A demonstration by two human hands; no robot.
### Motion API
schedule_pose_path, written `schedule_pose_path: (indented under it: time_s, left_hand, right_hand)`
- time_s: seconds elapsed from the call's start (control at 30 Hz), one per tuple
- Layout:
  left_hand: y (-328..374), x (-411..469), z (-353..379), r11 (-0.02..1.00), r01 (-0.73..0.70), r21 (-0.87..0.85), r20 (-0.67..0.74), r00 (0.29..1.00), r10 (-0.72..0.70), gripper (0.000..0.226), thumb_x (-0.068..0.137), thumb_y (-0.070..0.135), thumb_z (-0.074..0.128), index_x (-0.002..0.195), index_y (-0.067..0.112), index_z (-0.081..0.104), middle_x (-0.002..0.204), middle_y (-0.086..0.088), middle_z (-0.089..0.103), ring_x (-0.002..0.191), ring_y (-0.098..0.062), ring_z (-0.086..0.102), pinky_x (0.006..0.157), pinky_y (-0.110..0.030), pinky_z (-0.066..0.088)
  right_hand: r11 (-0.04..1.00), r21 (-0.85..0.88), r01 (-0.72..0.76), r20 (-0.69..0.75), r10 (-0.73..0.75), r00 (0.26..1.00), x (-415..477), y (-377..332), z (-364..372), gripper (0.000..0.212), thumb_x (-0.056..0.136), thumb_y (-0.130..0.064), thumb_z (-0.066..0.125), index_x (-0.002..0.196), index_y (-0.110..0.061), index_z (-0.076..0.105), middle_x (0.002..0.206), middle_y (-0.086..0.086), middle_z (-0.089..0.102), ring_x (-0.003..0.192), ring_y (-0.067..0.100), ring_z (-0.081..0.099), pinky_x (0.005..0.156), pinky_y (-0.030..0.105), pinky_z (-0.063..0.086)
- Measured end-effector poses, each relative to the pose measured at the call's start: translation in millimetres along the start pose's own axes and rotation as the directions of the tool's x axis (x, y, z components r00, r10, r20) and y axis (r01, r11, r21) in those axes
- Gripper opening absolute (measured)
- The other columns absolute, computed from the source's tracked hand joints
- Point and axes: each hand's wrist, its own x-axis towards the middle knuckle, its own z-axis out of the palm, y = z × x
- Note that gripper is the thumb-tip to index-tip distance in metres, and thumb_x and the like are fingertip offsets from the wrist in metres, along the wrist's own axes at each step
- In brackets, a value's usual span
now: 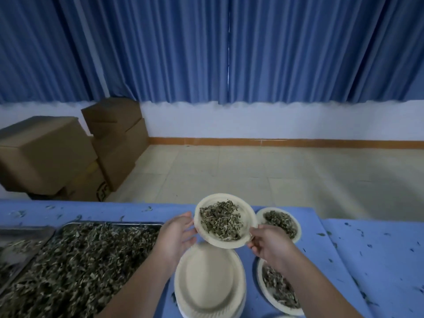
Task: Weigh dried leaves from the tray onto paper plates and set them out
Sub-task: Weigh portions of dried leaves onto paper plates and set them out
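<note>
Filling the left of the blue-clothed desk, a rectangular metal tray lies heaped with crinkled dried leaves. Beside it sits a stack of round, rimmed paper plates. Above the stack a leaf-filled plate tilts toward the camera, with the right hand pinching its rim and the left hand touching the opposite edge with straight fingers.

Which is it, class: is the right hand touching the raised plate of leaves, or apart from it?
Touching. In the head view the right hand pinches the raised plate at its near right rim, thumb on top.
</note>
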Motion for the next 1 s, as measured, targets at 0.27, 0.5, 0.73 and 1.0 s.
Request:
schedule_pose_path:
  time_s: [0.27, 0.5, 0.73, 1.0]
  left_hand:
    - [-19.7, 58.4, -6.1, 0.988, -0.055, 0.143, -0.053, 0.997, 0.063, 0.014, 0.094, 0.014, 0.060, 0.104, 0.020, 0.067, 0.108, 0.000, 0.069, 0.101, -0.016, 0.065, 0.080, -0.031, 0.051]
    - [-32.1, 81.6, -21.9, 0.989, -0.084, 0.118, -0.135, 0.986, 0.100, 0.019, 0.092, 0.007, 0.055, 0.095, 0.016, 0.072, 0.086, -0.004, 0.063, 0.076, -0.019, 0.059, 0.068, -0.029, 0.046]
    - [-41.0, 80.9, -39.9, 0.986, -0.075, 0.148, -0.128, 0.987, 0.094, 0.025, 0.091, 0.002, 0.049, 0.096, 0.013, 0.071, 0.058, 0.002, 0.050, 0.059, -0.017, 0.043, 0.058, -0.029, 0.035]
    - [-30.9, 36.2, -56.5, 0.994, -0.042, 0.103, -0.094, 0.994, 0.052, 0.023, 0.094, 0.005, 0.051, 0.096, 0.015, 0.072, 0.059, 0.002, 0.059, 0.054, -0.014, 0.052, 0.056, -0.027, 0.041]
  right_hand:
    - [0.998, 0.019, -0.058, -0.132, 0.060, 0.989, 109.0, 39.8, 2.5, 0.005, 0.095, 0.003, 0.050, 0.093, 0.003, 0.055, 0.060, 0.015, 0.058, 0.051, 0.022, 0.055, 0.043, 0.025, 0.046]
    - [0.991, 0.069, -0.110, -0.286, 0.126, 0.950, 157.0, 74.5, 4.8, 0.013, 0.094, 0.001, 0.050, 0.081, -0.003, 0.054, 0.049, 0.012, 0.062, 0.052, 0.026, 0.057, 0.052, 0.034, 0.045]
    - [0.979, 0.175, -0.105, -0.321, 0.157, 0.934, 153.5, 81.9, 10.6, 0.015, 0.096, -0.002, 0.052, 0.082, -0.005, 0.057, 0.047, 0.009, 0.063, 0.047, 0.021, 0.059, 0.053, 0.033, 0.048]
    - [0.946, 0.320, -0.055, -0.234, 0.135, 0.963, 94.5, 66.1, 0.7, 0.037, 0.100, -0.007, 0.046, 0.133, 0.009, 0.042, 0.120, 0.035, 0.056, 0.110, 0.044, 0.058, 0.098, 0.047, 0.047]
